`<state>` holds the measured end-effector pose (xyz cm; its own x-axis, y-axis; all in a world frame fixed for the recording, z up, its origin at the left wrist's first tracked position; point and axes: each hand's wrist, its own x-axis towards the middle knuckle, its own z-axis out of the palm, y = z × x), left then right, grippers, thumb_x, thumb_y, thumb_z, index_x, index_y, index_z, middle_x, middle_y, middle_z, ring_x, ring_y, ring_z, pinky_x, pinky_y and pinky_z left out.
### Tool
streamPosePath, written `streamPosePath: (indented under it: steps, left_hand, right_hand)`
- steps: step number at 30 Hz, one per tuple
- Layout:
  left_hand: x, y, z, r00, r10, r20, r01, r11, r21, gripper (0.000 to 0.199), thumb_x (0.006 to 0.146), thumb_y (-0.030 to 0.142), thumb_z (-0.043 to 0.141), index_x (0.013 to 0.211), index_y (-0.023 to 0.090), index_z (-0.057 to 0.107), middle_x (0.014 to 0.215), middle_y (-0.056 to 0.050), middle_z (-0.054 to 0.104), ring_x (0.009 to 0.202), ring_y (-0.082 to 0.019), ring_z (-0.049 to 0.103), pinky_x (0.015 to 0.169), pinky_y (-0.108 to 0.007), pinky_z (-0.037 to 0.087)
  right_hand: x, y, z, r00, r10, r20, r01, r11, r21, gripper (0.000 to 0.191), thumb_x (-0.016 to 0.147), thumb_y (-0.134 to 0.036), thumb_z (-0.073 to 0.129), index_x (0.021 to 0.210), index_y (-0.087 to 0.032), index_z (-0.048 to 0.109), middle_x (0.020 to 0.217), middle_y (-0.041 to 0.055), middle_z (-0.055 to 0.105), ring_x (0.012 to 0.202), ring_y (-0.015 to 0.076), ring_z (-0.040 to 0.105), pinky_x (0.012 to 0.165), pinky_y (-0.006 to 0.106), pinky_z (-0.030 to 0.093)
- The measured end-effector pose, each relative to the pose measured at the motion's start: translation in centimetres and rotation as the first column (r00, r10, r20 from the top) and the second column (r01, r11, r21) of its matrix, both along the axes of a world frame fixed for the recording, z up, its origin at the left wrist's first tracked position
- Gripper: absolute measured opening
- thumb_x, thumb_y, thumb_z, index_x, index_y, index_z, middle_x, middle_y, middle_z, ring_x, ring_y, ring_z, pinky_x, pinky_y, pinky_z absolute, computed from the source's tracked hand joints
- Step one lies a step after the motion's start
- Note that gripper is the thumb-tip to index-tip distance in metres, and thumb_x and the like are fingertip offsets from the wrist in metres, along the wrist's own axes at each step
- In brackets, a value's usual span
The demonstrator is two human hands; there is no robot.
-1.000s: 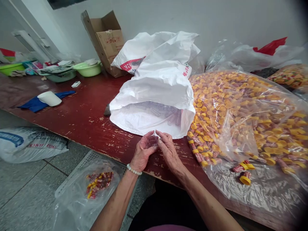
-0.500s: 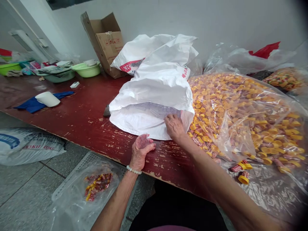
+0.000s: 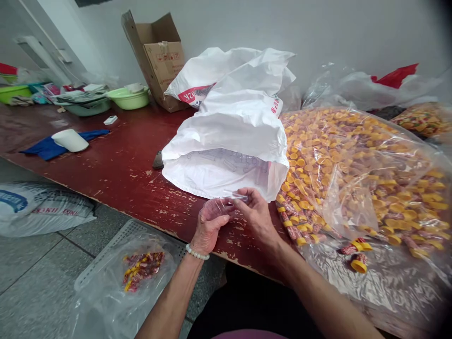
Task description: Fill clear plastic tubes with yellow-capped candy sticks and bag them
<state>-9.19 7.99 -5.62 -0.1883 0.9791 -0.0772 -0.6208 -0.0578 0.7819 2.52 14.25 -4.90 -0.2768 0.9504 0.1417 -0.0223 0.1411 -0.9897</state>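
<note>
In front of the white sack (image 3: pixel 212 176) my two hands are close together over the table's near edge. My left hand (image 3: pixel 212 221), with a beaded bracelet at the wrist, is palm up and curled around clear plastic tubes. Between the thumb and fingers of my right hand (image 3: pixel 256 212) is another clear plastic tube (image 3: pixel 231 194), its end close to my left fingers. The sack lies with its mouth towards me, and more clear tubes (image 3: pixel 229 164) show inside it.
Right of the sack, a large clear bag (image 3: pixel 353 193) holds many yellow-capped, red-patterned tubes. Two loose capped tubes (image 3: pixel 358 262) lie before it. A crate (image 3: pixel 102 256) with a plastic bag stands below left. A carton (image 3: pixel 164 66), basins (image 3: pixel 130 99) and a white cup (image 3: pixel 70 140) stand left.
My right hand has come out of the sack's mouth towards me and left, with a clear tube in its fingers. It now meets my left hand, which has stayed nearly in place.
</note>
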Motion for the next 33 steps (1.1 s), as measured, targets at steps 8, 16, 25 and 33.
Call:
streamPosePath:
  steps: [8,16,25,33]
  left_hand:
    - [2.5,-1.3,-0.3,0.981,0.104,-0.167,-0.090,0.992,0.087,0.038,0.066,0.010,0.071,0.097,0.021,0.051,0.105,-0.005,0.067,0.105,-0.021,0.061,0.094,-0.037,0.045]
    - [3.6,-1.5,-0.8,0.842,0.190,-0.505,-0.170,0.982,0.085,0.040,0.064,0.017,0.075,0.098,0.023,0.053,0.090,-0.002,0.067,0.084,-0.018,0.065,0.079,-0.030,0.052]
    - [5.9,-2.2,-0.3,0.887,0.070,-0.457,-0.099,0.994,-0.040,0.045,0.060,0.024,0.078,0.098,0.024,0.053,0.087,-0.001,0.066,0.071,-0.019,0.063,0.050,-0.026,0.052]
    - [9.1,-3.1,0.4,0.879,-0.175,-0.443,0.150,0.985,-0.091,0.043,0.060,0.018,0.076,0.096,0.022,0.052,0.088,-0.001,0.065,0.071,-0.014,0.062,0.055,-0.025,0.054]
  right_hand:
    - [2.3,-4.0,-2.2,0.995,-0.042,0.094,0.021,0.977,0.211,0.018,0.086,-0.028,0.054,0.101,-0.023,0.063,0.106,0.0057,0.063,0.102,0.0185,0.057,0.093,0.038,0.044]
    - [4.5,-5.4,-1.2,0.932,-0.150,0.330,-0.037,0.867,0.496,0.029,0.088,-0.015,0.043,0.107,-0.024,0.062,0.110,0.0090,0.057,0.103,0.0178,0.056,0.088,0.035,0.049]
    - [21.5,-6.6,0.8,0.541,-0.551,0.635,0.212,0.820,0.532,0.020,0.086,-0.016,0.043,0.091,-0.019,0.063,0.083,0.0072,0.059,0.074,0.0184,0.056,0.069,0.035,0.050]
    - [27.8,-6.9,-1.7,0.430,-0.354,0.830,-0.145,0.881,0.450,0.037,0.079,-0.004,0.039,0.101,-0.021,0.063,0.109,0.0104,0.057,0.101,0.0230,0.052,0.087,0.040,0.044]
